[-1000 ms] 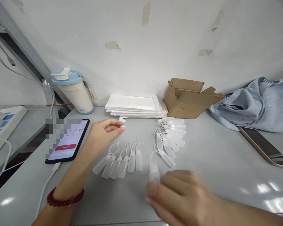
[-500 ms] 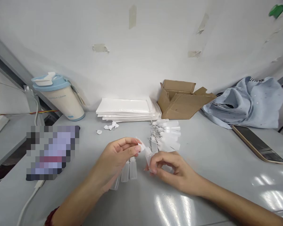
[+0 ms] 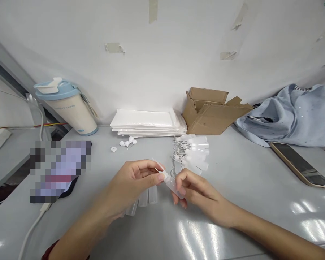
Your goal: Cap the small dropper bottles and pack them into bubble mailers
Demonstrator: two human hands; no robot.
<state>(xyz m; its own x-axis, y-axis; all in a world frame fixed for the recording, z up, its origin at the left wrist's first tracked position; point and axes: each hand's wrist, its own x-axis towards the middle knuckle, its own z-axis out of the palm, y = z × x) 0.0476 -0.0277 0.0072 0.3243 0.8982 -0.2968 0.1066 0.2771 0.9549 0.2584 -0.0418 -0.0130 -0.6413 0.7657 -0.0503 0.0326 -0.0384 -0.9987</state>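
A small translucent squeeze bottle (image 3: 172, 183) is held between both hands just above the grey table (image 3: 233, 187). My right hand (image 3: 193, 189) grips its body. My left hand (image 3: 134, 182) pinches the cap end at the bottle's tip. Beneath my left hand lies a row of several similar bottles (image 3: 144, 198), partly hidden. A fan of more bottles with looped caps (image 3: 192, 153) lies just beyond my hands. A few small white caps (image 3: 127, 143) sit further back to the left.
A stack of white bags (image 3: 147, 122) and an open cardboard box (image 3: 211, 112) stand against the wall. A blue-lidded cup (image 3: 67, 106) is at back left, a phone (image 3: 59, 169) on a cable at left, another phone (image 3: 299, 164) and blue cloth (image 3: 289, 115) at right.
My left hand put down a small cap at the back and came in to the bottle's tip. My right hand lifted a bottle from the table and met it.
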